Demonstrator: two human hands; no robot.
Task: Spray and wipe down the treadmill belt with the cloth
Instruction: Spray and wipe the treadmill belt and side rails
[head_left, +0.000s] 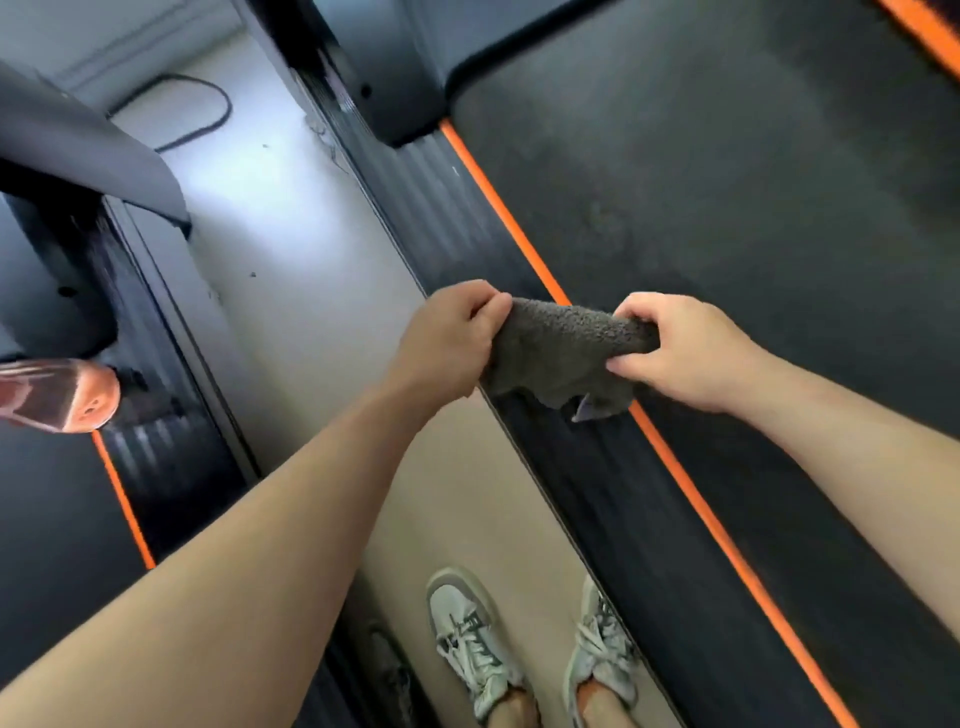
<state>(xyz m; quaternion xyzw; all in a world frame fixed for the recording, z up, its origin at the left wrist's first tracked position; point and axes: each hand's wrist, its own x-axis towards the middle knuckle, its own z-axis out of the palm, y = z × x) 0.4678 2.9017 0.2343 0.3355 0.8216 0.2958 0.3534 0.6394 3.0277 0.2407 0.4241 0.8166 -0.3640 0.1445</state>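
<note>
Head cam only, so here's what it shows: both hands are up in front, holding a grey terry cloth (566, 348) stretched between them. The left hand (452, 338) is bunched around one end and the right hand (680, 353) is pinching the other, so the cloth's long axis runs side to side. It's over the ribbed side rail (415, 176) and the orange stripe (498, 208), with a corner drooping down; I can't tell if that corner touches the rail. The treadmill belt (727, 182) is to the right of the cloth and ahead of it, so the right hand is the nearer one and I'd guess it does the wiping, across the belt. The person stands on the pale floor (291, 234) beside the rail in grey sneakers (467, 639). There's a second treadmill (52, 509) on the left with a blurry reddish thing (57, 395) on it. It might be the spray bottle, but it's too smeared to call. I can't see any other container.
</note>
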